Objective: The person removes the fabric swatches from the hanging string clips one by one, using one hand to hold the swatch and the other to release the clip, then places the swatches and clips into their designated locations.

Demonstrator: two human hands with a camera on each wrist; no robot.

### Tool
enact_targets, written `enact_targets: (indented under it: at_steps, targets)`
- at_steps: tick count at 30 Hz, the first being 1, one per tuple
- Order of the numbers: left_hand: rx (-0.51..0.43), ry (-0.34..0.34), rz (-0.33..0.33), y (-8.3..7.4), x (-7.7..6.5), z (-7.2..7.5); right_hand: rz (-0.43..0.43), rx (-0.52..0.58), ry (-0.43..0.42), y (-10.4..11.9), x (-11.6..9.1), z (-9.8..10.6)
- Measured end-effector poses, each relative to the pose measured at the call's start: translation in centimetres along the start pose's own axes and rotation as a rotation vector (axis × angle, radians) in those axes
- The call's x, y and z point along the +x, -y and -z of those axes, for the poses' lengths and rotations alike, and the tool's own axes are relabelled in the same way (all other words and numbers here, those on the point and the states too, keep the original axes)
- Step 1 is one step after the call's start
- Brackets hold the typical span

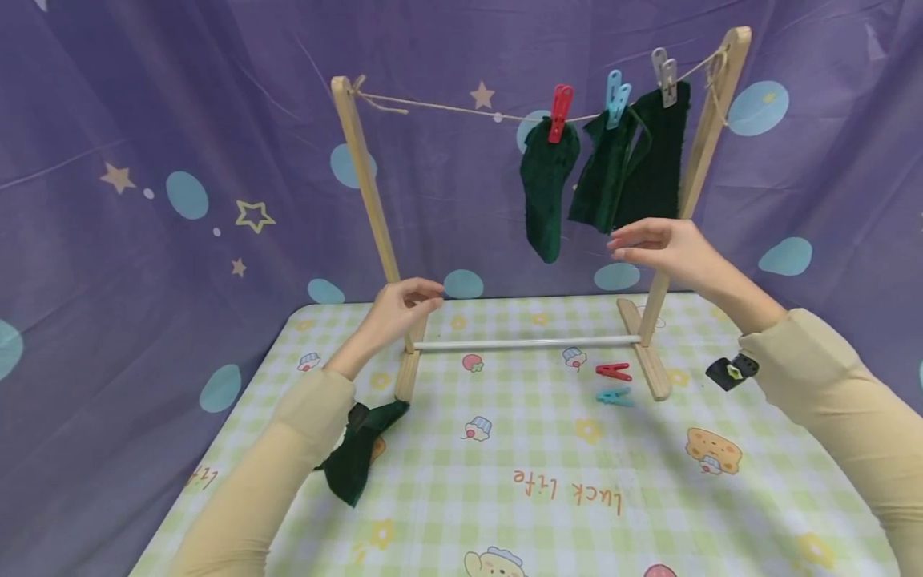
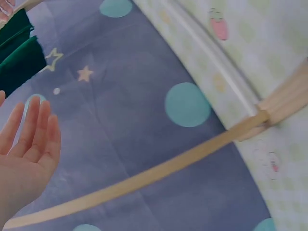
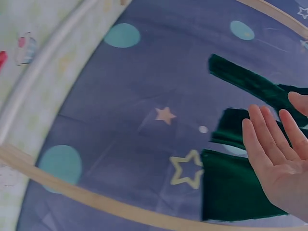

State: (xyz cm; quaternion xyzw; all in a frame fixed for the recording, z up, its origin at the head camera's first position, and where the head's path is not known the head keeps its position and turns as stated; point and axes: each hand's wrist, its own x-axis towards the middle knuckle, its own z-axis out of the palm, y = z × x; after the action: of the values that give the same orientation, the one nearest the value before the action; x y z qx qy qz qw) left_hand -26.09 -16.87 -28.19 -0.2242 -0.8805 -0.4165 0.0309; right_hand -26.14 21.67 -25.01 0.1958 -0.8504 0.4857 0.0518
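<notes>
Right hand (image 1: 678, 252): fingers slightly spread, pinching nothing; green cloth (image 1: 602, 178) at its 11 o'clock, hanging from blue peg (image 1: 616, 110). Left hand (image 1: 392, 315): fingers spread, empty. Light touch probably safest; tugging could slip peg.

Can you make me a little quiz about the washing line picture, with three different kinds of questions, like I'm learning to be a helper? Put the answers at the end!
1. Pick one: on the string, what colour is the peg nearest the right-hand post?
A) red
B) blue
C) grey

2. True or false: the right hand is gripping the string.

3. Fill in the gaps: two loose pegs lie on the tablecloth, one ___ and one ___.

Key
1. C, the grey peg.
2. False; that hand holds nothing.
3. Red and blue: the red peg and the blue peg.
</notes>
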Motion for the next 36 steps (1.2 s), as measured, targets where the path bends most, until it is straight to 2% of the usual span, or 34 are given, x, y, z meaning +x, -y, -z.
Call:
enact_targets:
  at_steps: [4, 10, 14, 25, 30, 36]
  targets:
    - [-0.035, 0.000, 0.006, -1.2, 1.0, 0.3, 0.026, -0.004, -0.018, 1.4, 0.7, 0.5]
    - [-0.004, -0.005, -0.019, -2.9, 2.5, 0.3, 0.071, 0.023, -0.055, 3.3, 1.8, 1.5]
    - [0.011, -0.025, -0.047, -3.8, 3.6, 0.2, 0.102, 0.051, -0.080, 4.5, 2.4, 2.0]
    - [-0.028, -0.096, -0.088, -6.5, 6.0, -0.2, 0.166, 0.105, -0.148, 7.4, 4.3, 2.8]
    - [-0.008, -0.127, -0.109, -7.2, 7.4, -0.5, 0.168, 0.120, -0.179, 8.4, 5.0, 3.1]
    - [-0.041, -0.151, -0.146, -8.3, 8.6, -1.1, 0.164, 0.153, -0.186, 9.2, 5.7, 3.0]
